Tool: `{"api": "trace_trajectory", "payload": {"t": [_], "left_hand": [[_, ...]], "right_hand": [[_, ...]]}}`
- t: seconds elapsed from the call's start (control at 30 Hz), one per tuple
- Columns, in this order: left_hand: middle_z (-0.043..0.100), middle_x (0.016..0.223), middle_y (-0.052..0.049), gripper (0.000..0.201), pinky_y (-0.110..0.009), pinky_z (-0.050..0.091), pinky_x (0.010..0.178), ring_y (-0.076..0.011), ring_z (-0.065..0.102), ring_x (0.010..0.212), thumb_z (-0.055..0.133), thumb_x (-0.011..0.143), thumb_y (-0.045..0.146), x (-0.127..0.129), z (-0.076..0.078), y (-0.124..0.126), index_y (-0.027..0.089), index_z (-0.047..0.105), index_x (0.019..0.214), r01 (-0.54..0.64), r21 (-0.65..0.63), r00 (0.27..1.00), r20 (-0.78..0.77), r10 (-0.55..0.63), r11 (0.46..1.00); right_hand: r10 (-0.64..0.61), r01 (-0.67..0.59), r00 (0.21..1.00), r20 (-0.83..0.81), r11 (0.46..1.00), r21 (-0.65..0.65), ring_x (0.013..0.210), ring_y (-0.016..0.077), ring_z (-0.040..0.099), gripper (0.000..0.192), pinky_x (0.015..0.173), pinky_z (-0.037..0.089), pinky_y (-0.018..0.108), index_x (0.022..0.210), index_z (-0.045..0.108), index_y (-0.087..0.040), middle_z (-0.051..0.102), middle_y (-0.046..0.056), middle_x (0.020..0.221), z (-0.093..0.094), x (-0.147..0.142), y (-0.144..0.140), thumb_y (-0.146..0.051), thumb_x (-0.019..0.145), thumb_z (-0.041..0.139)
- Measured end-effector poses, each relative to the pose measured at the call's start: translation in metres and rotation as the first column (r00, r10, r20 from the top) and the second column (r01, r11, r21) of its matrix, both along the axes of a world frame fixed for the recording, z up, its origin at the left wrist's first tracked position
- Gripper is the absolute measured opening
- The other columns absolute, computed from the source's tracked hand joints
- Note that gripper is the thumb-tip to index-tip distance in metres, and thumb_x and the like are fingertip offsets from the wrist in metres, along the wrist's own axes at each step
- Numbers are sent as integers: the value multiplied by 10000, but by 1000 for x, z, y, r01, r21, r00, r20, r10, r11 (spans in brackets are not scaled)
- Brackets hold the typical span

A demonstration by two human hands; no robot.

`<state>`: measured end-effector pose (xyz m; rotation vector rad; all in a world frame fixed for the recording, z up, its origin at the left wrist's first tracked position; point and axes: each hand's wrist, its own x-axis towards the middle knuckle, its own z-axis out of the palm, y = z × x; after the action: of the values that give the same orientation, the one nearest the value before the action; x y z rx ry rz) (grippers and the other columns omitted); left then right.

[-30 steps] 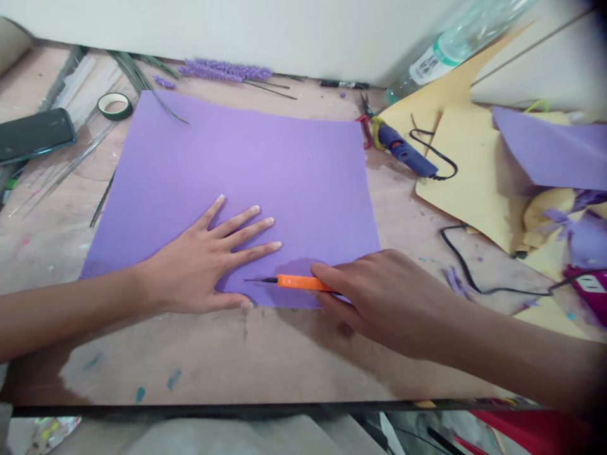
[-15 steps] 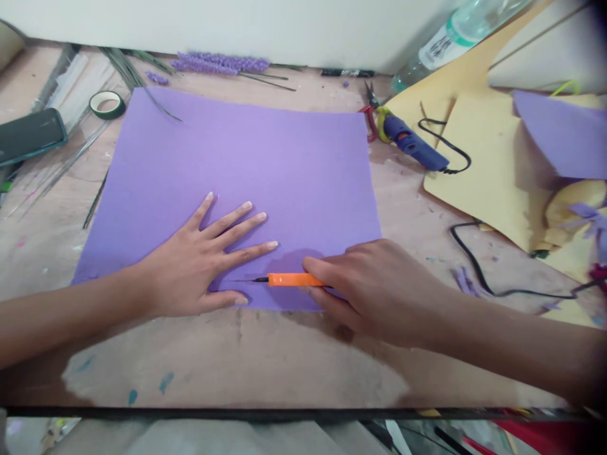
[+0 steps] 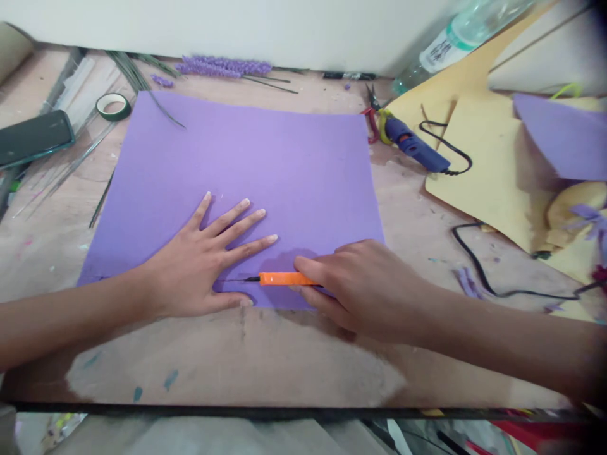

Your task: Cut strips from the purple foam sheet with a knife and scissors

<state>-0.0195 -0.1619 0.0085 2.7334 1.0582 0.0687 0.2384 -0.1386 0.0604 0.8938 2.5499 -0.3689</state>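
My right hand [image 3: 358, 287] is closed around an orange craft knife [image 3: 284, 279], its slim black tip pointing left. That tip meets a purple craft sheet [image 3: 265, 151] close to its near edge. From the tip, a thin dark line runs left toward my left hand [image 3: 194, 265]; I cannot tell whether it is a cut or a mark. Fingers spread wide, my left hand lies flat on the sheet, its thumb and index finger on either side of the knife's tip. My left forearm covers part of the sheet's near left edge.
Behind the sheet lie purple flower stems [image 3: 222, 66] and a black marker [image 3: 348, 76]. Green tape [image 3: 114, 107] and a phone [image 3: 35, 138] are left. Scissors [image 3: 372, 114], a blue glue gun [image 3: 417, 148], its cable, a bottle [image 3: 455, 44] and yellow sheets [image 3: 478, 183] lie right.
My right hand and the craft knife have moved slightly left along the near edge of the sheet. My left hand stays flat. The view has shifted a little.
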Motion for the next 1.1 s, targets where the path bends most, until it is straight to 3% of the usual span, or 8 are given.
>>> {"api": "trace_trajectory", "payload": {"t": [0.33,0.67,0.87,1.1], "left_hand": [[171,1730,-158,966,-731,-48,1213,-405,134,1594,442,904,810,-2,-3,-8,220,257,1646,-126,34,992,11,126,991],[164,1729,-170,969,-737,-32,1210,-397,122,1598,412,912,815,-2,-1,-9,196,263,1642,-125,25,992,0,125,992],[140,1742,-70,765,-716,-67,1219,-346,99,1610,384,998,702,-2,0,-7,312,249,1642,-8,57,1000,-12,8,998],[193,1722,-144,756,-680,-52,1244,-325,140,1606,404,1019,643,1,3,0,177,322,1609,106,73,994,-47,-103,992]], "right_hand": [[7,-6,999,50,1000,-20,576,188,640,200,568,146,305,947,617,-205,736,21,714,1,-13,1,-321,1024,473],[9,-9,1000,30,1000,7,590,205,669,187,556,128,323,932,605,-200,745,27,718,1,-17,-5,-282,1016,460],[8,-10,993,120,1000,13,590,220,680,170,547,120,319,904,593,-208,743,24,694,7,-7,-4,-264,1004,467],[17,-21,997,81,998,53,556,201,654,184,552,125,316,944,608,-211,731,14,663,7,8,-3,-296,1023,465]]}}
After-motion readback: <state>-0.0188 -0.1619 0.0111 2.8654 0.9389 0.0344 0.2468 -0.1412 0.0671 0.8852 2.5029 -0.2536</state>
